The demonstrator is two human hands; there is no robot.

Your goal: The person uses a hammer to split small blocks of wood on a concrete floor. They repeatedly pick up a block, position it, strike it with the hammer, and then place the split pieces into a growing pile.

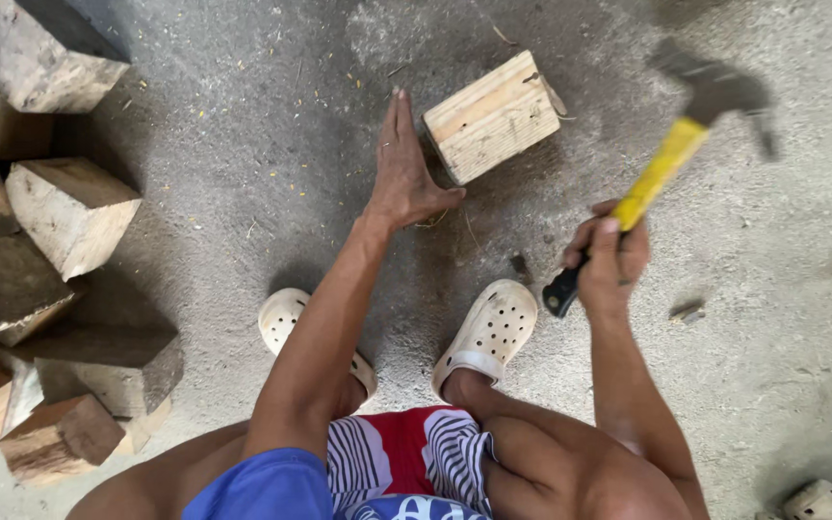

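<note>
A pale wooden block [493, 116] stands on the concrete floor ahead of me. My left hand [404, 169] rests flat on the floor just left of the block, fingers together, thumb reaching toward the block's lower corner. My right hand [609, 260] grips the black end of a hammer's yellow handle [662, 171]. The hammer's dark head [719, 91] is raised to the right of the block and is blurred by motion.
A heap of rough wood chunks [69, 207] fills the left side. My feet in pale perforated clogs [488, 332] are planted below the block. A small dark scrap [688, 311] lies on the floor at right, another pale clog [825, 503] at the bottom right corner.
</note>
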